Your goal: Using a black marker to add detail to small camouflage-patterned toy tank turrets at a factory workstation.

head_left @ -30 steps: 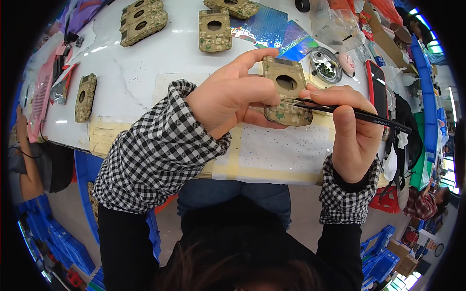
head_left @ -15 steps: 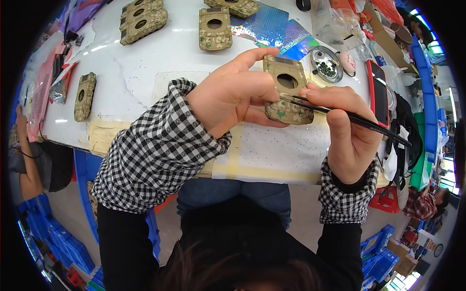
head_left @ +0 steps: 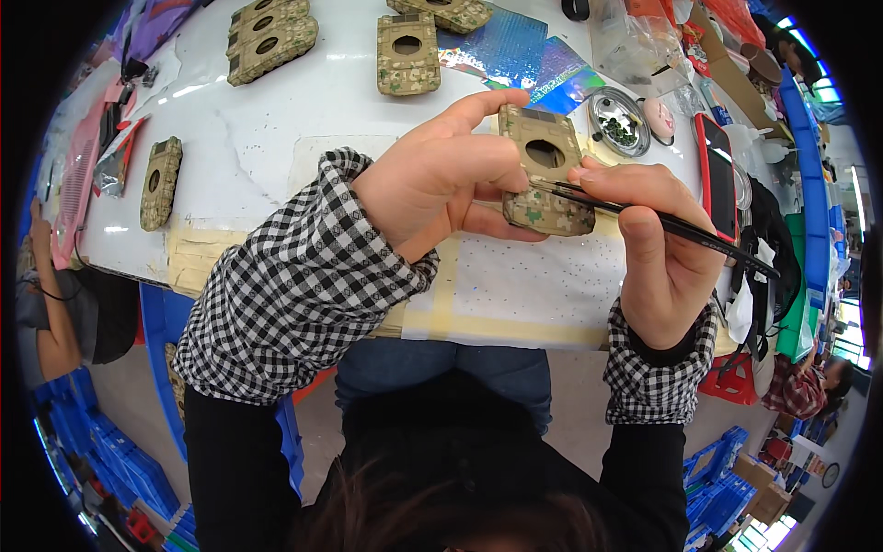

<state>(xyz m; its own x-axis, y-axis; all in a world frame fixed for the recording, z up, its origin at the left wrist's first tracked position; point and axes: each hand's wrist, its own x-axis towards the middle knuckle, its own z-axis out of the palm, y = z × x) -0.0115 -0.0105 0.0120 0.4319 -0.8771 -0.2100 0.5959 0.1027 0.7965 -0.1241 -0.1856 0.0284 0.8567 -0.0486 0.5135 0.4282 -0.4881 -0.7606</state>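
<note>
The right hand (head_left: 670,228) pinched black tweezers (head_left: 682,227), their tips at the camouflaged hull (head_left: 551,173) gripped in the left hand (head_left: 437,175), so work there looked unfinished; whether they held a piece I couldn't tell; green bits (head_left: 621,132) lay in the round dish (head_left: 605,103), 2 more hulls (head_left: 407,75) farther off

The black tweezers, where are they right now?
In the head view, the black tweezers are right of centre, in the right hand, tips over the camouflage piece.

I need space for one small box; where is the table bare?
Bare table: between the upper-left hulls and the upper-middle hull; also, with specks, between the far-left hull and the left sleeve. Crowded: right side: round dish, phone, plastic bag.
</note>
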